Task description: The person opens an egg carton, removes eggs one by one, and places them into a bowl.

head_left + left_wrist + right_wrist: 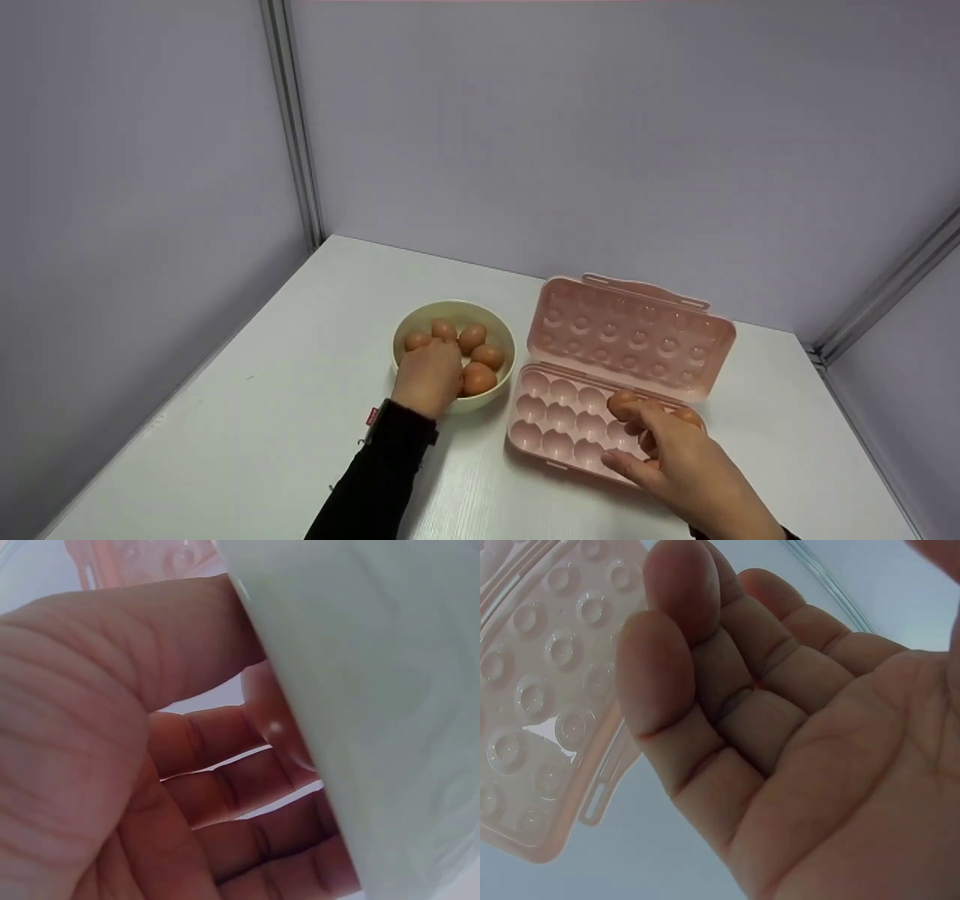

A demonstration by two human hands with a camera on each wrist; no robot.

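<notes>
The left hand (427, 373), fingers curled, reaches into the cream bowl (420, 316) of brown eggs (480, 377) at frame centre. At lower right, the right hand (679, 457) pinches an egg (622, 403) over the open pink egg tray (559, 420).

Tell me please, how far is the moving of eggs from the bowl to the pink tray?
Just begun. Done: the pink egg tray lies open, with an egg or two at its far right cups. In hand: the right hand is at those eggs; the left hand reaches into the bowl. Left: about five eggs in the bowl; most cups are empty.
</notes>
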